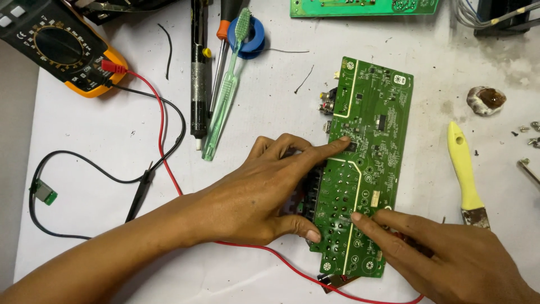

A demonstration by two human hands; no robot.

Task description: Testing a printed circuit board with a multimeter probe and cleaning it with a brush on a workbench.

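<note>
Here we have the green circuit board lying flat on the white work surface, its long axis running from near us up and slightly to the right. Our left hand comes in from the left: the thumb presses the board's lower left edge, the index finger stretches across to its middle, and the other fingers curl at the edge. Nothing is gripped. Our right hand enters from the lower right, fingertips resting on the board's near end, also gripping nothing. The left hand covers more of the board. A yellow-handled brush lies to the right.
</note>
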